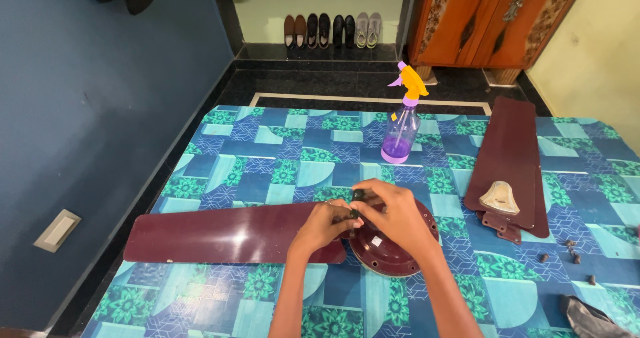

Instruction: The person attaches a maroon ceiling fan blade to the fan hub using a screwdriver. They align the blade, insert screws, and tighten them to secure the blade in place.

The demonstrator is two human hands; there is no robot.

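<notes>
A dark maroon ceiling fan motor (393,248) lies on the patterned blue and green table (280,151), with one long maroon blade (220,233) attached and pointing left. My left hand (325,225) rests at the joint between blade and motor, fingers closed on a small dark part there. My right hand (392,213) sits over the motor's top and grips a small dark tool or knob (358,196) between thumb and fingers. The hands touch each other above the blade's bracket, which they hide.
Two loose maroon blades (510,155) with a metal bracket (500,198) are stacked at the right. A purple spray bottle (401,128) with a yellow trigger stands behind the motor. Small screws (572,251) and a dark cloth (590,318) lie near the right corner. Shoes (332,30) line the far wall.
</notes>
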